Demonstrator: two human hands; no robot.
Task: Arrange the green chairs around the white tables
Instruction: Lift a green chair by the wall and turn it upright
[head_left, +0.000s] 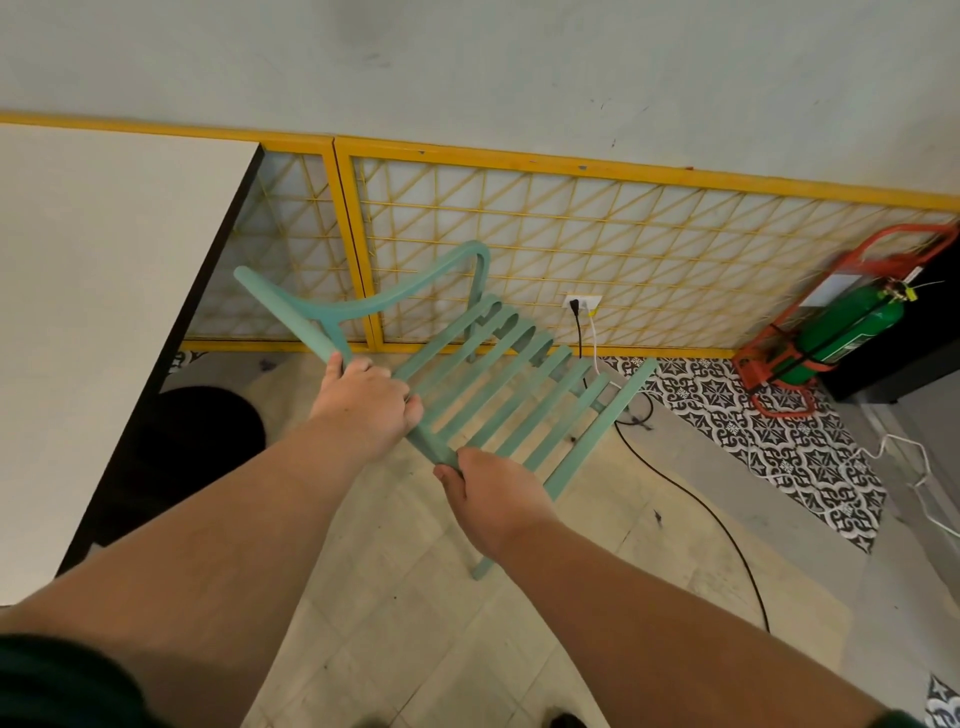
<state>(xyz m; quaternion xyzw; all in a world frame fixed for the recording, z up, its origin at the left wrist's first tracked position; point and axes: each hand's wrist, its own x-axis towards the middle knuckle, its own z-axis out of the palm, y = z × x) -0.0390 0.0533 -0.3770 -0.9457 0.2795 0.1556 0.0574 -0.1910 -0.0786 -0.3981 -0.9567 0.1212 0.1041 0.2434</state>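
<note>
A green slatted chair (498, 384) is in the middle of the view, tilted, its curved backrest toward the upper left and one leg showing low near my right wrist. My left hand (363, 402) grips the chair frame where the back meets the seat. My right hand (488, 493) grips the near edge of the seat frame. A white table (98, 291) with a dark edge fills the left side, just left of the chair.
A yellow lattice panel (597, 244) lines the wall behind the chair. A green cylinder in a red stand (841, 327) stands at the right. A black cable (691, 493) and a white cable run across the tiled floor. A dark round base (202, 431) sits under the table.
</note>
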